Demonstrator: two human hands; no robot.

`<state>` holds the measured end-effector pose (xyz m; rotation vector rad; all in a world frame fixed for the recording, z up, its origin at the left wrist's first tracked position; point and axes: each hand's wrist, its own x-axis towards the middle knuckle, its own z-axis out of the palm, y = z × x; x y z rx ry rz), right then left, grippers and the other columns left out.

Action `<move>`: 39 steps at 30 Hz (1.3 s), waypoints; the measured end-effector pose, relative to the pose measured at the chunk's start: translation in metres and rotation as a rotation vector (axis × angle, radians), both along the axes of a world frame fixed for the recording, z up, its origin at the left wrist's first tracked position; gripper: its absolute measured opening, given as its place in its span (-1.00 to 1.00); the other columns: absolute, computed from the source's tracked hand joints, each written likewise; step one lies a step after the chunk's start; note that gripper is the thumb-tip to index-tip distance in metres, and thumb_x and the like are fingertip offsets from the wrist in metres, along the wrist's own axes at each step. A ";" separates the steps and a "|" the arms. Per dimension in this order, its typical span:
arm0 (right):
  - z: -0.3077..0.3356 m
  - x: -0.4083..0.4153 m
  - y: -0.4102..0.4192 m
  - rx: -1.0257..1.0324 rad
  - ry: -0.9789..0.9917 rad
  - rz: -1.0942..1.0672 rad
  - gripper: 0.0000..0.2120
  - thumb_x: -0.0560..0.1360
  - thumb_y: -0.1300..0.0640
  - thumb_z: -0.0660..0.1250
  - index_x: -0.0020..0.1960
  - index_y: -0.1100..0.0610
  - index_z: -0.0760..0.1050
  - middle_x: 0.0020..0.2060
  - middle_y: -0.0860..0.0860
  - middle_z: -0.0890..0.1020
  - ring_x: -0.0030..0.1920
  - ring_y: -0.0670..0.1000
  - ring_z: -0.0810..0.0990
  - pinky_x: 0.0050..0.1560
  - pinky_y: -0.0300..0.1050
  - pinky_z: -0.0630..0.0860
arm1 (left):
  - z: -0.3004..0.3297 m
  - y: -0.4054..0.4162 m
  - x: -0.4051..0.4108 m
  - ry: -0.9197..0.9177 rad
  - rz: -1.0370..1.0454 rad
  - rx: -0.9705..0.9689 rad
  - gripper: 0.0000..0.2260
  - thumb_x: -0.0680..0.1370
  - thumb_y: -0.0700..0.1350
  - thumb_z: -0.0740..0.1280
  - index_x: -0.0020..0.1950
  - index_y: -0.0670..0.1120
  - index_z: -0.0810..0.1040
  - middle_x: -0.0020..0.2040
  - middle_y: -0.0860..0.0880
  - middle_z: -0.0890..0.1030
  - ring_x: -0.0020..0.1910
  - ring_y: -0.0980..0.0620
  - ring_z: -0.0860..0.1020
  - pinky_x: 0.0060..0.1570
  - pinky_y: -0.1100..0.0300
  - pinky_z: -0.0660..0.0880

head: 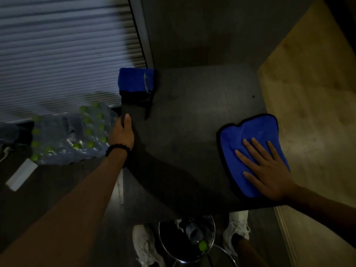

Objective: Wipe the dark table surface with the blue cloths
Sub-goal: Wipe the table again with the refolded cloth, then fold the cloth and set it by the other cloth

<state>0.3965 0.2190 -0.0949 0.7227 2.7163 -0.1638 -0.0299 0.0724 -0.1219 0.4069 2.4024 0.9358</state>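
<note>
A dark table (pixel 192 116) fills the middle of the view. A blue cloth (pixel 254 135) with a black hem lies spread on its right side, and my right hand (pixel 267 166) presses flat on it with fingers apart. A second blue cloth (pixel 133 79), folded, sits at the table's far left corner. My left hand (pixel 123 133) grips the table's left edge, thumb on top, a black bead bracelet at the wrist.
A wrapped pack of green-capped bottles (pixel 71 135) lies on the floor to the left, under a ribbed metal shutter (pixel 63 51). A pale wooden board (pixel 312 105) borders the table on the right. A chrome-rimmed bin (pixel 185 239) and my white shoes are below.
</note>
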 end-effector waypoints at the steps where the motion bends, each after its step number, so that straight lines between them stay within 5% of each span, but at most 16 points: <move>1: 0.000 -0.004 0.000 0.004 0.004 -0.022 -0.39 0.67 -0.24 -0.14 0.65 -0.03 -0.03 0.65 0.06 -0.01 0.63 0.16 -0.05 0.52 0.41 0.01 | -0.001 0.000 -0.001 -0.009 0.004 -0.002 -0.46 0.62 0.23 -0.02 0.49 -0.06 0.26 0.45 -0.13 0.35 0.38 -0.14 0.34 0.28 0.17 0.19; 7: -0.005 -0.057 -0.005 0.031 0.034 -0.033 -0.41 0.68 -0.22 -0.19 0.65 -0.04 -0.06 0.65 0.07 0.00 0.64 0.16 -0.07 0.53 0.38 0.02 | -0.003 0.000 -0.004 -0.070 0.002 0.050 -0.48 0.63 0.22 -0.01 0.49 -0.05 0.25 0.46 -0.10 0.34 0.38 -0.09 0.33 0.18 0.27 0.14; 13: -0.015 -0.127 -0.027 0.039 0.122 0.110 -0.40 0.68 -0.22 -0.15 0.65 -0.05 -0.14 0.65 0.06 -0.05 0.64 0.14 -0.13 0.54 0.34 0.00 | -0.004 -0.002 -0.009 -0.090 -0.008 0.011 -0.44 0.61 0.24 0.00 0.51 -0.03 0.20 0.50 -0.10 0.27 0.44 -0.11 0.27 0.33 0.17 0.13; 17: -0.019 -0.158 -0.053 0.002 0.173 0.212 -0.39 0.67 -0.20 -0.10 0.65 -0.04 -0.14 0.65 0.06 -0.07 0.63 0.15 -0.14 0.53 0.35 0.00 | -0.003 -0.002 -0.009 -0.118 -0.020 0.045 -0.48 0.62 0.22 0.01 0.49 -0.03 0.24 0.46 -0.11 0.33 0.39 -0.11 0.32 0.20 0.24 0.15; 24: -0.012 -0.190 -0.116 -0.173 0.165 0.511 -0.40 0.67 -0.17 -0.02 0.64 -0.11 -0.15 0.64 0.03 -0.12 0.62 0.14 -0.26 0.52 0.30 -0.35 | 0.006 0.002 -0.008 -0.107 -0.011 -0.013 -0.51 0.64 0.16 0.03 0.47 -0.10 0.28 0.44 -0.15 0.36 0.37 -0.15 0.35 0.28 0.13 0.24; 28: 0.007 -0.182 -0.143 -0.548 0.209 0.611 -0.51 0.73 -0.06 0.00 0.63 -0.06 0.06 0.63 -0.06 0.10 0.63 -0.03 -0.15 0.56 0.12 -0.38 | 0.021 0.000 0.000 0.104 -0.077 -0.082 -0.56 0.63 0.04 0.16 0.45 -0.15 0.30 0.40 -0.25 0.37 0.33 -0.21 0.36 0.32 0.03 0.27; 32: 0.038 -0.185 -0.141 -1.121 0.166 0.190 -0.67 0.70 0.14 0.14 0.38 0.15 0.53 0.40 0.10 0.54 0.46 0.02 0.43 0.57 -0.01 0.09 | 0.054 0.002 0.009 0.481 -0.226 0.085 -0.74 0.55 -0.18 0.30 0.22 -0.20 0.51 0.17 -0.25 0.47 0.14 -0.20 0.47 0.16 0.00 0.42; 34: 0.067 -0.189 -0.116 -1.465 0.176 -0.369 -0.78 0.60 0.09 0.30 0.00 -0.03 0.74 0.06 -0.12 0.73 0.10 -0.20 0.65 0.21 -0.36 0.43 | 0.081 0.012 0.018 0.279 -0.333 0.239 -0.86 0.52 -0.24 0.33 0.06 -0.19 0.58 0.05 -0.17 0.57 0.05 -0.12 0.54 0.10 0.06 0.47; 36: 0.081 -0.192 -0.082 -1.652 0.279 -0.734 -0.91 0.39 0.02 0.45 -0.17 -0.09 0.74 -0.09 -0.25 0.73 -0.10 -0.29 0.68 -0.09 -0.48 0.50 | 0.111 0.027 0.031 -0.363 -0.419 0.359 -0.86 0.51 -0.22 0.31 -0.02 -0.18 0.65 -0.01 -0.13 0.66 0.02 -0.05 0.61 0.14 0.02 0.50; 38: 0.098 -0.196 -0.046 -1.749 0.445 -0.851 -0.83 0.34 0.04 0.41 -0.15 -0.12 0.76 -0.03 -0.19 0.74 -0.02 -0.21 0.70 0.03 -0.37 0.58 | 0.127 0.034 0.034 -0.985 -0.338 0.412 -0.68 0.52 -0.08 0.20 0.04 -0.26 0.64 0.04 -0.16 0.67 0.07 -0.05 0.62 0.15 0.03 0.52; 39: 0.104 -0.199 -0.030 -1.775 0.516 -0.869 -0.79 0.36 0.09 0.38 -0.11 -0.09 0.76 0.00 -0.15 0.74 0.02 -0.17 0.70 0.13 -0.29 0.59 | 0.125 0.033 0.032 -1.097 -0.196 0.405 -0.64 0.54 -0.07 0.17 0.09 -0.27 0.62 0.09 -0.18 0.65 0.11 -0.07 0.61 0.14 0.05 0.53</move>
